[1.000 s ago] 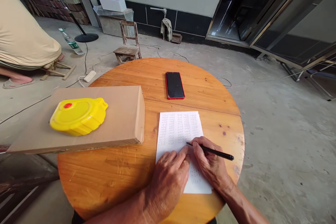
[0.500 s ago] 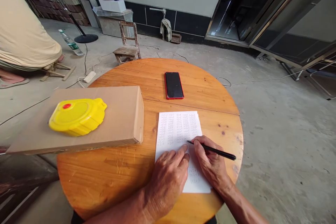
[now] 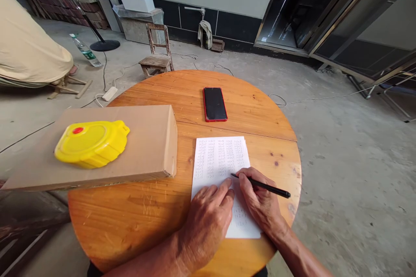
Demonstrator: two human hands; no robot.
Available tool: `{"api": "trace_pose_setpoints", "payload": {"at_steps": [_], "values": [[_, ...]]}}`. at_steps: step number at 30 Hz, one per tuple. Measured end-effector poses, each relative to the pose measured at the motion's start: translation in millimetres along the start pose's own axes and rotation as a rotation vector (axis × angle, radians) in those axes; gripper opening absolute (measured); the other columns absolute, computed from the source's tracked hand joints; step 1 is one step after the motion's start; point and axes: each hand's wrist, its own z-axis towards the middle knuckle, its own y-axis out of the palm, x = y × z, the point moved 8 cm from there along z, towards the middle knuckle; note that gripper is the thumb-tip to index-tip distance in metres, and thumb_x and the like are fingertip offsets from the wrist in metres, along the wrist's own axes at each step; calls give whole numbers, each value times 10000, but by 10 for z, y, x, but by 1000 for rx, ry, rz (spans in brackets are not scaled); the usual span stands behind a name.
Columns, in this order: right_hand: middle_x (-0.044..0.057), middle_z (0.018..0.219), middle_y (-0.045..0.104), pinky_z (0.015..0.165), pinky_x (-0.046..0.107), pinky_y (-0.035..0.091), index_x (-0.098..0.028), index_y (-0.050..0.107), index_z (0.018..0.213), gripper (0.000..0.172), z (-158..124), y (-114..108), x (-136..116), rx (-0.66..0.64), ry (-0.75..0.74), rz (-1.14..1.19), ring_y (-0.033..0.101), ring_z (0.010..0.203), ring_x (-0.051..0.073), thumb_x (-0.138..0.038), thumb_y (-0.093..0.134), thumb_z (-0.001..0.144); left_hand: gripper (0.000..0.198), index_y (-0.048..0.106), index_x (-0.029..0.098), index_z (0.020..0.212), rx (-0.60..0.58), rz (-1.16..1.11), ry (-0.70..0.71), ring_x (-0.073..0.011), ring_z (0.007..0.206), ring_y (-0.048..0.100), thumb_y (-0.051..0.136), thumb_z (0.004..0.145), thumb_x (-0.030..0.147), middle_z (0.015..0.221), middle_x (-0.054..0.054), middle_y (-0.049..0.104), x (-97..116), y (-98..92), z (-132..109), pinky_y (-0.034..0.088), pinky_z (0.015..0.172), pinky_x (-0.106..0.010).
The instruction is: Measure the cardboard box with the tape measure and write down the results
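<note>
Two hands, bare, both at one sheet of paper (image 3: 224, 160) lying on the near right part of a round table (image 3: 130, 216). Left hand (image 3: 209, 214): laid palm-down over the sheet's lower left, seemingly to keep it from sliding; index finger reaching out towards the pen point, the other fingers bent and close together, thumb tucked just beside the index. Right hand (image 3: 261, 201): thumb and index pinching a black pen (image 3: 269, 188) low on the barrel, presumably for fine control; remaining fingers mostly hidden, so their curl cannot be told. Pen tip at the rows of small handwriting, its rear slanting out to the right; whether it touches the paper is too fine to tell. One phone (image 3: 215, 104), dark screen, red-edged, flat beyond the sheet, apparently out of the writing arm's way. One cardboard box (image 3: 146, 147), brown, matt, square-edged, overhanging the table's left rim and bearing a yellow case (image 3: 92, 143) of glossy, rounded, ribbed make, with a red spot on top. Sheet: white, smooth, oblong, filled with columns of small figures. Pen: slim, straight, dark. Table: varnished orange-brown wood, grained, knotted, scratched near the left forearm, with one seam across.
</note>
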Motion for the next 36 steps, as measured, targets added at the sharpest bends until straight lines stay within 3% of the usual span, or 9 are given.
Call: {"api": "trace_pose_setpoints", "payload": {"at_steps": [19,28,36], "values": [[22,705,670,598,264,490,-194,645,807,179,8,9,-2,-19,8,6,600,629,155,-232,520,929,278,652,143,1067,11,-17,4,-245,836,659,481,874,39,1231,-86,683,-17,20,-20,578,734,-448],[12,680,625,500,240,419,-198,647,825,178,-30,-53,105,49,63,31,558,588,145,-257,521,937,352,621,149,1154,10,-2,27,-229,846,665,476,857,30,1280,-87,661,-18,38,-29,571,728,-418],[6,656,597,493,241,412,-194,640,816,193,-26,-41,113,42,85,61,539,572,140,-277,520,942,320,634,159,1121,-5,3,14,-234,824,660,477,870,38,1261,-72,674,-19,51,-18,566,702,-430]]}}
